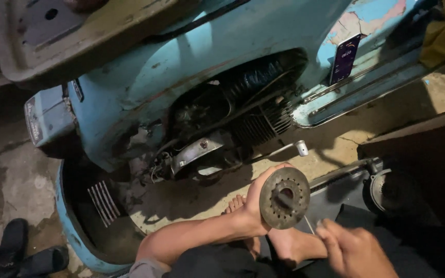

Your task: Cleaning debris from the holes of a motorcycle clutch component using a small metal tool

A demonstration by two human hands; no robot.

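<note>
**Desk:** On the workshop floor, what fills the frame, biggest first?

**Photographer:** From ten to two o'clock, a pale blue scooter with chipped paint, its side open on a finned engine. A detached blue side panel lies at seven o'clock, a dark cover at four, black sandals at eight. A kick-start lever juts toward centre.

**Desk:** And the hands?

**Photographer:** At five o'clock from centre, the left hand is wrapped around the rim of a round metal disc, fingers curled behind it, the holed face turned up to the camera. The right hand, at the bottom edge, is blurred and loosely curled; I cannot tell whether it has anything in it.

**Desk:** How would that disc handle?

**Photographer:** My judgement: solid, stiff, heavy for its size, probably greasy and so slippery. The outer rim looks the safest hold, as the left hand has it; the centre hub and ring of holes offer little for fingers.

**Desk:** Room to move?

**Photographer:** Tight. The person's bare feet sit directly beneath the disc, the lever's tip is near at twelve o'clock, the dark cover's edge close at three. Open concrete floor lies well apart at nine o'clock, beyond the panel.
</note>
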